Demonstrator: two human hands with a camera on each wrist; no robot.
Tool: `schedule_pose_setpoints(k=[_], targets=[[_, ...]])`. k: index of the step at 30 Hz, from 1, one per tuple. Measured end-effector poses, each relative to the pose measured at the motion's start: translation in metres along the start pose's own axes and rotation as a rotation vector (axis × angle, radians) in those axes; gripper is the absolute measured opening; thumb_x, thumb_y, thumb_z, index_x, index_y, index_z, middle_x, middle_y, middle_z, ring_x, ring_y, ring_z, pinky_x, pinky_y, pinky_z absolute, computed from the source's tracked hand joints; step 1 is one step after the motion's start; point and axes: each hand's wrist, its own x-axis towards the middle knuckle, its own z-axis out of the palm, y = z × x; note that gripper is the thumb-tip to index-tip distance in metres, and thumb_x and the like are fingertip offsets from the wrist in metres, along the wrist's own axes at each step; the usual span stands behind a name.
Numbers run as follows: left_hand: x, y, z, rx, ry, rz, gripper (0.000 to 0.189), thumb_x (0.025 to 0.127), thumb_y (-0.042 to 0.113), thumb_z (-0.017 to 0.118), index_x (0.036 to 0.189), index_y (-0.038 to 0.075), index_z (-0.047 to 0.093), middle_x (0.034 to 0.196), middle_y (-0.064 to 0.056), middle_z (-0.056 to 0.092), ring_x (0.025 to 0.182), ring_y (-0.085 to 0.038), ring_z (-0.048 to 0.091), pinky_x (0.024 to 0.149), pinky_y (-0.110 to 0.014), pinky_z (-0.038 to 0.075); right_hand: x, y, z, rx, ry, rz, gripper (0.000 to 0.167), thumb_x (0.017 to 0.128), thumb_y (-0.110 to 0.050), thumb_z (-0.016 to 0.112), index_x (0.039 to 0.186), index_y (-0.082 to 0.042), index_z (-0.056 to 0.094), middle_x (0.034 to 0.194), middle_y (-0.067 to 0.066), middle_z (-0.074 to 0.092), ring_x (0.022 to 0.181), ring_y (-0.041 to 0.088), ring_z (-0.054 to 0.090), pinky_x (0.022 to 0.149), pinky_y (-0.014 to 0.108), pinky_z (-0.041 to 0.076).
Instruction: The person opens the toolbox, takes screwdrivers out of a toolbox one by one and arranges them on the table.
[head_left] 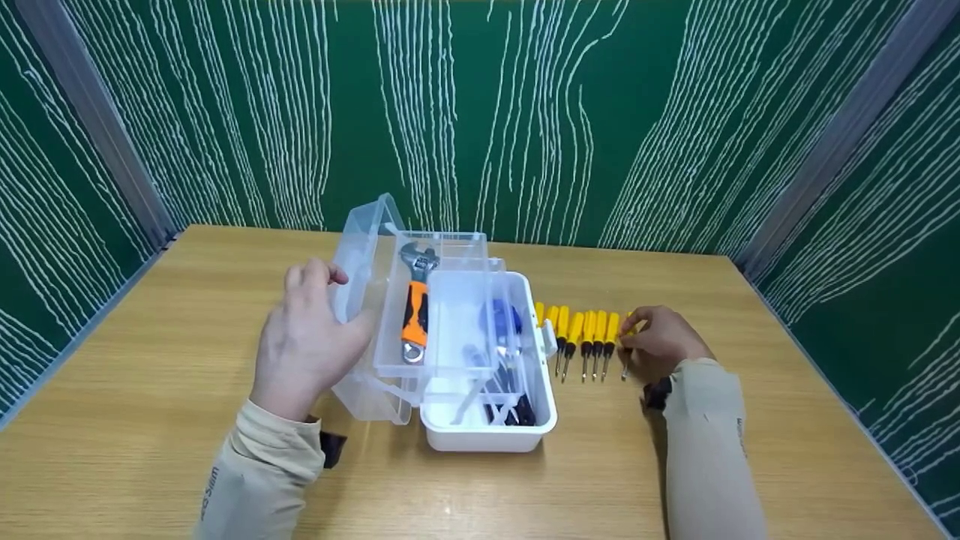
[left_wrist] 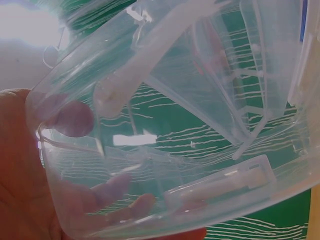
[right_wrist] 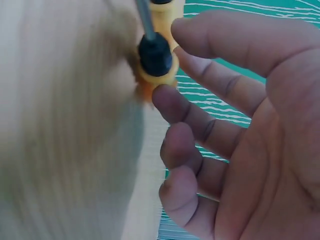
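Note:
A white toolbox (head_left: 487, 439) with a clear plastic lid (head_left: 360, 262) stands folded out on the table. My left hand (head_left: 307, 337) holds the lid at its outer end; the left wrist view shows its thumb and fingers through the plastic. To the right of the box my right hand (head_left: 664, 334) has its fingertips around a yellow screwdriver (right_wrist: 156, 57) by its black collar; the thumb stands close beside the handle. That screwdriver is at the right end of a row of yellow-handled screwdrivers (head_left: 575, 328). An orange adjustable wrench (head_left: 416, 315) lies in the clear tray.
The box's base holds something blue (head_left: 501, 316) and dark-handled tools (head_left: 517, 411), partly hidden by the clear trays. A latch (head_left: 550, 339) juts from its right side. Green panels with white wavy lines (head_left: 480, 112) enclose the wooden table (head_left: 150, 360).

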Motion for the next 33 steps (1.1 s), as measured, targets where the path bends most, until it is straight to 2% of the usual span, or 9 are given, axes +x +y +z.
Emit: schedule_pose_setpoints(k=[5, 8, 11, 18, 23, 27, 30, 33], targets=[[0.000, 0.000, -0.001, -0.001, -0.004, 0.009, 0.042, 0.083, 0.031, 0.057, 0.119, 0.013, 0.048, 0.114, -0.012, 0.045, 0.087, -0.033, 0.058, 0.072, -0.045, 0.054, -0.004, -0.006, -0.001, 0.001, 0.073, -0.010, 0.026, 0.092, -0.027, 0.061, 0.114, -0.012, 0.059, 0.108, 0.014, 0.058, 0.092, 0.028, 0.052, 0.073, 0.034, 0.043], [-0.001, 0.000, -0.001, -0.004, -0.011, 0.006, 0.043, 0.083, 0.029, 0.056, 0.121, 0.013, 0.049, 0.117, -0.012, 0.045, 0.090, -0.034, 0.058, 0.074, -0.048, 0.055, -0.006, -0.013, -0.002, -0.011, 0.128, -0.036, 0.026, 0.095, -0.029, 0.056, 0.116, -0.014, 0.059, 0.109, 0.013, 0.058, 0.091, 0.028, 0.053, 0.072, 0.033, 0.044], [0.000, 0.000, -0.001, -0.006, -0.024, -0.003, 0.043, 0.084, 0.030, 0.056, 0.123, 0.014, 0.048, 0.120, -0.013, 0.044, 0.093, -0.035, 0.058, 0.077, -0.051, 0.055, -0.008, -0.021, -0.002, 0.018, 0.142, -0.049, 0.027, 0.097, -0.031, 0.053, 0.119, -0.016, 0.057, 0.113, 0.012, 0.056, 0.094, 0.028, 0.052, 0.074, 0.032, 0.046], [-0.001, 0.001, -0.001, 0.007, -0.029, 0.006, 0.042, 0.087, 0.036, 0.056, 0.123, 0.017, 0.049, 0.124, -0.013, 0.043, 0.091, -0.034, 0.058, 0.075, -0.048, 0.056, -0.007, -0.046, 0.007, 0.039, 0.198, -0.206, 0.026, 0.094, -0.032, 0.058, 0.115, -0.017, 0.059, 0.115, 0.011, 0.058, 0.095, 0.028, 0.053, 0.073, 0.031, 0.049], [0.000, 0.000, -0.001, 0.009, -0.034, 0.015, 0.042, 0.090, 0.045, 0.053, 0.124, 0.021, 0.050, 0.125, -0.011, 0.042, 0.090, -0.032, 0.057, 0.071, -0.044, 0.056, -0.008, -0.063, 0.016, 0.084, 0.203, -0.287, 0.021, 0.092, -0.031, 0.060, 0.110, -0.020, 0.060, 0.112, 0.008, 0.060, 0.092, 0.027, 0.054, 0.072, 0.031, 0.050], [0.000, -0.002, -0.002, -0.046, -0.034, 0.005, 0.043, 0.095, 0.049, 0.040, 0.126, 0.023, 0.054, 0.126, -0.008, 0.044, 0.097, -0.031, 0.055, 0.080, -0.047, 0.053, -0.009, -0.072, 0.023, 0.092, 0.207, -0.331, 0.020, 0.091, -0.029, 0.061, 0.109, -0.021, 0.061, 0.110, 0.006, 0.061, 0.090, 0.027, 0.056, 0.073, 0.030, 0.052], [0.001, -0.003, -0.004, -0.091, -0.029, 0.012, 0.042, 0.097, 0.044, 0.034, 0.125, 0.022, 0.057, 0.129, -0.006, 0.047, 0.102, -0.031, 0.054, 0.086, -0.050, 0.049, -0.011, -0.077, 0.025, 0.089, 0.216, -0.355, 0.020, 0.090, -0.027, 0.062, 0.109, -0.020, 0.061, 0.108, 0.006, 0.062, 0.089, 0.027, 0.056, 0.073, 0.030, 0.053], [0.002, -0.004, -0.006, -0.106, -0.021, 0.034, 0.037, 0.097, 0.038, 0.036, 0.121, 0.022, 0.060, 0.130, -0.006, 0.048, 0.103, -0.031, 0.055, 0.086, -0.050, 0.048, -0.014, -0.081, 0.025, 0.103, 0.217, -0.372, 0.021, 0.090, -0.026, 0.062, 0.109, -0.020, 0.061, 0.107, 0.006, 0.063, 0.090, 0.026, 0.057, 0.072, 0.031, 0.053]])
